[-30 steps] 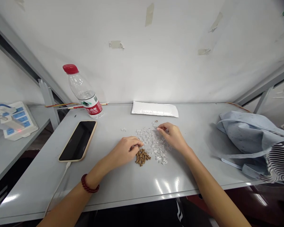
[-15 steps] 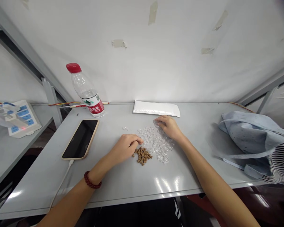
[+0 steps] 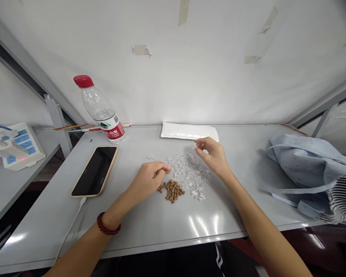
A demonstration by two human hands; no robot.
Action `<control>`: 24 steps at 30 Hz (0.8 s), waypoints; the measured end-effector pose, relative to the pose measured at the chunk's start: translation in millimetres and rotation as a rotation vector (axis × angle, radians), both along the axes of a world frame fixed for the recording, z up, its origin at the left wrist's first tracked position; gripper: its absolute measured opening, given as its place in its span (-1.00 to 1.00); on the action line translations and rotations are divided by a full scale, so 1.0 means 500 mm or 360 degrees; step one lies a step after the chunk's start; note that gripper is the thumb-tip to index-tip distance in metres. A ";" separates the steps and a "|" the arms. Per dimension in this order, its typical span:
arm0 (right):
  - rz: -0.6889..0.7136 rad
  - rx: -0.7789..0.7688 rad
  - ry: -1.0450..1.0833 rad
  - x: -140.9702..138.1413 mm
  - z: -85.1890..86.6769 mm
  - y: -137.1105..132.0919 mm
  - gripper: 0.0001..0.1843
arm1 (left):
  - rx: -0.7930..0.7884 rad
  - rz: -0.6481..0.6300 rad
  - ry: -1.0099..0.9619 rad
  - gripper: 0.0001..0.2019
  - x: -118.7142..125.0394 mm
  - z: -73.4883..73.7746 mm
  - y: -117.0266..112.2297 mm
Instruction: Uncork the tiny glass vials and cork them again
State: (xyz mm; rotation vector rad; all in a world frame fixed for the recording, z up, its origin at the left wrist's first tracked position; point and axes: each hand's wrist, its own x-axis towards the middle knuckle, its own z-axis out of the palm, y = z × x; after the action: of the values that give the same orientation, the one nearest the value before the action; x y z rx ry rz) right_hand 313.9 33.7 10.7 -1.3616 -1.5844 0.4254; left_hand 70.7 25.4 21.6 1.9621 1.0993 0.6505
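Observation:
On the grey table lies a loose spread of small clear plastic pieces (image 3: 197, 181). Just in front and to the left of it is a small heap of brown, kibble-like pieces (image 3: 173, 191). My left hand (image 3: 150, 177), with a dark red bead bracelet (image 3: 108, 227) on the wrist, hovers at the left edge of both. Its fingers are curled together, and whatever they hold is hidden. Above the far side of the clear pieces, my right hand (image 3: 212, 154) pinches a small clear plastic piece (image 3: 195, 146) between thumb and fingertips.
A white padded envelope (image 3: 187, 131) lies against the wall. To the left are a water bottle (image 3: 103, 115), a phone (image 3: 95, 171) on a charging cable and a power strip (image 3: 25, 146). A light blue cloth bag (image 3: 308, 157) lies at the right.
My right hand has lifted off the clear pieces and shifted slightly right, with a small clear piece in its fingertips. My left hand has drawn back slightly to the left.

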 end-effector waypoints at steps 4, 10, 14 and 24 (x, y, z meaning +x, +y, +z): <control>0.0216 0.0057 0.0008 -0.047 0.009 -0.029 -0.79 | -0.0191 0.0076 -0.0106 -0.72 0.008 0.008 -0.009; 0.0461 0.0225 -0.0200 -0.112 0.009 -0.069 -0.75 | -0.0411 0.0013 -0.0161 -0.66 0.014 0.015 -0.011; 0.0448 0.0346 -0.0238 -0.124 0.008 -0.078 -0.81 | -0.0470 0.0024 -0.0199 -0.61 0.013 0.013 -0.010; 0.0468 0.0612 -0.0591 -0.130 0.002 -0.083 -0.73 | -0.0439 0.0074 -0.0301 -0.78 0.018 0.016 -0.019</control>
State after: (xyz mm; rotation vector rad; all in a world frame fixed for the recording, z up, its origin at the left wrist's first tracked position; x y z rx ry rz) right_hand 249.0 -7.6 11.8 -0.9493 -2.0598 0.0283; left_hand 79.9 16.0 29.5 1.6110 1.0590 0.6568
